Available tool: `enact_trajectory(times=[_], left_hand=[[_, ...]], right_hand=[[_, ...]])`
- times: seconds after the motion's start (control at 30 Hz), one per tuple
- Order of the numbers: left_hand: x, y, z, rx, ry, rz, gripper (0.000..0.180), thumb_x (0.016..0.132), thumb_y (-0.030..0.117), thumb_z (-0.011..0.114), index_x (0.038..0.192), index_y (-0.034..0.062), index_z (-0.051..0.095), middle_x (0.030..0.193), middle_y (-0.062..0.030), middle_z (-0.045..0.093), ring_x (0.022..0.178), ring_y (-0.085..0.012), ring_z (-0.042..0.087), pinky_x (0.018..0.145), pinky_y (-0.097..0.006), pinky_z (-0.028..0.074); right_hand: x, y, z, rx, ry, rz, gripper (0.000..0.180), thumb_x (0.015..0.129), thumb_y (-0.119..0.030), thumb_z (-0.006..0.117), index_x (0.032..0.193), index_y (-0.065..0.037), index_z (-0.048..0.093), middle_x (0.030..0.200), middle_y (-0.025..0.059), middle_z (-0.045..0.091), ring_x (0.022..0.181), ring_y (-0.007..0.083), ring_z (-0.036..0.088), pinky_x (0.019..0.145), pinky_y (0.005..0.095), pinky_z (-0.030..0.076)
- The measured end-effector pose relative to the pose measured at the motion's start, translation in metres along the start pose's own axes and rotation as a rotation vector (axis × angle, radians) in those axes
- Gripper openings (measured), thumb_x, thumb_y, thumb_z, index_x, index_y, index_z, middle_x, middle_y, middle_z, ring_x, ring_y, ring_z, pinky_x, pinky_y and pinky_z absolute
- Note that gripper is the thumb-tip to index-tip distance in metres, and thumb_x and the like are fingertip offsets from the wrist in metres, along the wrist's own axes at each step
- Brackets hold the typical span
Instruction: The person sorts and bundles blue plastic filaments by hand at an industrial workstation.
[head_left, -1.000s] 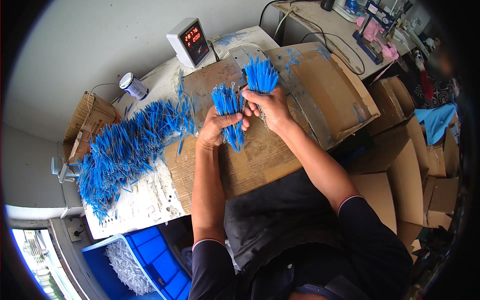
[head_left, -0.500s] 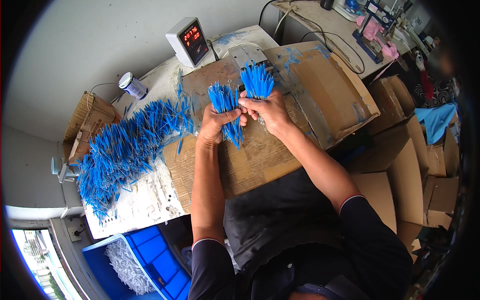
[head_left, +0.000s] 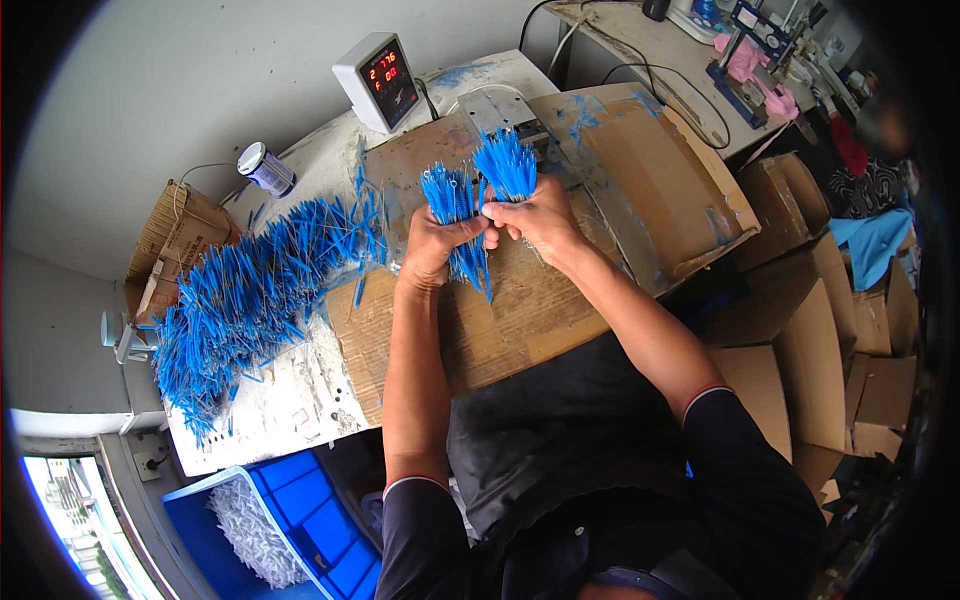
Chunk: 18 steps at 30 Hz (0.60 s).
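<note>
My left hand [head_left: 432,245] is closed round a bundle of thin blue brushes [head_left: 466,262] with wire stems, their ends sticking out above and below the fist. A second bundle of blue brushes [head_left: 506,165] stands upright in my right hand [head_left: 545,220], tips pointing away from me. The thumbs and fingertips of both hands meet between the bundles, and a single brush seems to stand there; which hand has it I cannot tell. Beneath them lies a brown cardboard sheet [head_left: 400,330]. To the left, a large heap of the same brushes [head_left: 250,290] covers the table.
A white box with a red digital display [head_left: 380,80] stands at the table's back, beside a metal plate [head_left: 500,105]. A small white-and-blue can [head_left: 265,170] and a torn carton [head_left: 185,235] are farther left. Below sits a blue bin [head_left: 310,520] of whitish pieces; cartons [head_left: 800,350] crowd the right.
My right hand and its bundle have shifted slightly left. The left hand's bundle has moved a little right, and both hands stay together.
</note>
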<state>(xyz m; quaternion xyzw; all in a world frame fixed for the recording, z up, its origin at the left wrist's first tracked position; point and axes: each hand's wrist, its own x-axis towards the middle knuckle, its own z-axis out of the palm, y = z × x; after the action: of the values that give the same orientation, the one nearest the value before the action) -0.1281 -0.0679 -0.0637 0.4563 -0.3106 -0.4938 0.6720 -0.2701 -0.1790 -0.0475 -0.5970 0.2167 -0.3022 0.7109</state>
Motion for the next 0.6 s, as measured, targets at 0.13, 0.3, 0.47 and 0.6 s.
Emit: enact_trajectory(times=[0.13, 0.3, 0.47, 0.6], left_hand=[[-0.0012, 0.0016, 0.0010, 0.009, -0.009, 0.015, 0.021, 0.085, -0.003, 0.072, 0.106, -0.0052, 0.068, 0.090, -0.0147, 0.073, 0.075, -0.0232, 0.071, 0.070, -0.034, 0.059], [0.0015, -0.0011, 0.0019, -0.020, -0.054, 0.066, 0.023, 0.086, -0.004, 0.071, 0.109, -0.0069, 0.069, 0.091, -0.0152, 0.073, 0.078, -0.0230, 0.072, 0.072, -0.034, 0.060], [0.0003, 0.0013, 0.0026, -0.012, 0.032, 0.082, 0.021, 0.086, -0.004, 0.073, 0.106, -0.0075, 0.069, 0.090, -0.0156, 0.074, 0.077, -0.0228, 0.072, 0.072, -0.034, 0.060], [0.0027, -0.0014, -0.0004, 0.018, 0.053, 0.096, 0.022, 0.083, -0.007, 0.076, 0.104, -0.0069, 0.069, 0.090, -0.0143, 0.074, 0.076, -0.0217, 0.073, 0.071, -0.033, 0.060]], right_hand=[[-0.0020, -0.0027, -0.0018, 0.084, -0.075, 0.078, 0.007, 0.085, 0.002, 0.072, 0.089, -0.001, 0.066, 0.072, 0.0074, 0.066, 0.055, 0.0137, 0.063, 0.046, 0.0240, 0.044], [0.0013, 0.0005, -0.0058, 0.166, -0.090, 0.106, 0.008, 0.085, 0.001, 0.073, 0.090, 0.000, 0.067, 0.072, 0.0086, 0.067, 0.056, 0.0154, 0.065, 0.046, 0.0245, 0.044], [-0.0009, -0.0001, -0.0032, 0.192, -0.052, 0.087, 0.011, 0.085, -0.002, 0.075, 0.094, 0.001, 0.068, 0.075, 0.0091, 0.069, 0.059, 0.0144, 0.066, 0.046, 0.0235, 0.044], [-0.0013, 0.0054, -0.0029, 0.159, -0.066, 0.050, 0.011, 0.085, -0.003, 0.076, 0.093, 0.000, 0.069, 0.075, 0.0091, 0.069, 0.059, 0.0123, 0.065, 0.046, 0.0224, 0.043]])
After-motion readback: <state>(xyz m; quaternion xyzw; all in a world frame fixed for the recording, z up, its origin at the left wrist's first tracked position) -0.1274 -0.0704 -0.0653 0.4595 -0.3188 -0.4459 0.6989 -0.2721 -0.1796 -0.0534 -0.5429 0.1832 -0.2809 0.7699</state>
